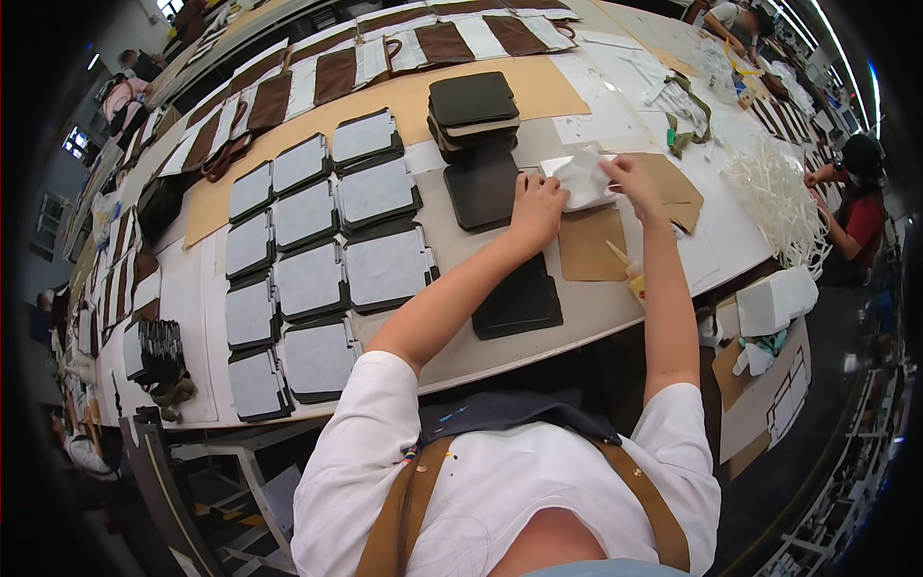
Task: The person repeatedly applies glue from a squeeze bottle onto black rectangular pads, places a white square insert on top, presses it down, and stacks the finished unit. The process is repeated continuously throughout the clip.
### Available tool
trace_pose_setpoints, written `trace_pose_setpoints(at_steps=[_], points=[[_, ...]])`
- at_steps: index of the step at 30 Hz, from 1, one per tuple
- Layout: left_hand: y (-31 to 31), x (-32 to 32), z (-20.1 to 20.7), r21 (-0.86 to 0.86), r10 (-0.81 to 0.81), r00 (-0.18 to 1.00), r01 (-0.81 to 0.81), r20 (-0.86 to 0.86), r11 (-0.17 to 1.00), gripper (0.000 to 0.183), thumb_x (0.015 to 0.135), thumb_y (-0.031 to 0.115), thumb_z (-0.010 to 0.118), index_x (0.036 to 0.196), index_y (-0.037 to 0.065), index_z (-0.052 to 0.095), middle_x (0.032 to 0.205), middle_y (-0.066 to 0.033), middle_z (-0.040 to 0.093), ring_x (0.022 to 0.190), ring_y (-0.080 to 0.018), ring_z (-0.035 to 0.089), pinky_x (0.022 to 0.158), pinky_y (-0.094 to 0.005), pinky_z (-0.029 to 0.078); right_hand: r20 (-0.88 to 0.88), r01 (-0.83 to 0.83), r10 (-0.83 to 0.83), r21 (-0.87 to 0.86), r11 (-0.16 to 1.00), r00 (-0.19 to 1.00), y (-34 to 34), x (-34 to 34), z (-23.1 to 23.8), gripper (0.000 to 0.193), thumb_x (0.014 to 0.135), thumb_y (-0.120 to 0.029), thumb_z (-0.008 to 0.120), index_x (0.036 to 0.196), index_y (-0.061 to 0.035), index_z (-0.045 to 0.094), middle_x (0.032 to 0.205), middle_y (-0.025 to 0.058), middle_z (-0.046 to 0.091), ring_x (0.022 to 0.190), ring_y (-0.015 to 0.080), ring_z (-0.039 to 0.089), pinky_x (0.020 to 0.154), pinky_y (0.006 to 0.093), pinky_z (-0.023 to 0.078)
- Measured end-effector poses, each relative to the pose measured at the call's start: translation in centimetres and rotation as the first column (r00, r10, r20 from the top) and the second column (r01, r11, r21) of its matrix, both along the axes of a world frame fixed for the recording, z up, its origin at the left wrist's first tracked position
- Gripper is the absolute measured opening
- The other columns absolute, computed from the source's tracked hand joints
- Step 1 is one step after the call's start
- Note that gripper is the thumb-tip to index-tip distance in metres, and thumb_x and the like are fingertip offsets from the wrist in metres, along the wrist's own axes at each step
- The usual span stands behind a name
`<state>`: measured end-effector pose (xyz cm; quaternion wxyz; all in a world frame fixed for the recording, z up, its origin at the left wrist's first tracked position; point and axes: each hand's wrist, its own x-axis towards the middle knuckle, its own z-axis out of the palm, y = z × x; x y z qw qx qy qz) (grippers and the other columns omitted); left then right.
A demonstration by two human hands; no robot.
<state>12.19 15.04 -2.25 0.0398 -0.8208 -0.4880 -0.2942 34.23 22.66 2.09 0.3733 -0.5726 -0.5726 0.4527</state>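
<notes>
A thin white sheet (579,181), creased and glossy, lies between my two hands near the middle of the table. My right hand (633,185) pinches its right edge between thumb and fingers. At its left edge is my left hand (538,207), fingers bent and closed on the sheet. Just left of that hand lies a dark flat panel (478,190), with a stack of dark panels (471,101) behind it. Another dark panel (519,306) sits nearer, under my left forearm. A brown card piece (589,248) and a yellow pointed tool (630,269) lie below the sheet.
Rows of dark panels topped with pale grey sheets (310,281) fill the table's left. Brown and white bag pieces (336,77) line the far side. A heap of white strips (777,202) lies right, near a person in red (862,221). The table edge (673,304) runs before me.
</notes>
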Motion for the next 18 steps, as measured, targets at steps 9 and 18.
trace_pose_setpoints(at_steps=[9, 18], points=[[0.7, 0.4, 0.8, -0.062, 0.034, 0.998, -0.031, 0.049, 0.998, 0.028, 0.086, 0.008, 0.060, 0.112, 0.008, 0.072, 0.115, -0.0122, 0.061, 0.118, -0.0297, 0.051, 0.106, -0.0484, 0.032, -0.569, 0.712, -0.429, 0.535, 0.454, 0.701, -2.5, 9.4, 7.7, 0.024, 0.102, -0.027, 0.062, 0.092, -0.0058, 0.059, 0.091, 0.0009, 0.065, 0.079, 0.0079, 0.059, 0.070, 0.0244, 0.048], [-0.4, 3.1, 8.5, -0.296, 0.053, 0.393, 0.589, 0.918, 0.752, 0.043, 0.104, 0.036, 0.056, 0.123, -0.001, 0.066, 0.112, -0.0084, 0.070, 0.103, -0.0151, 0.065, 0.087, -0.0321, 0.053, -0.014, -0.085, 0.097, 0.372, 0.924, 0.995, -6.8, -0.7, 6.6, 0.019, 0.101, -0.022, 0.063, 0.099, -0.0034, 0.064, 0.088, -0.0029, 0.063, 0.079, 0.0040, 0.054, 0.073, 0.0220, 0.044]])
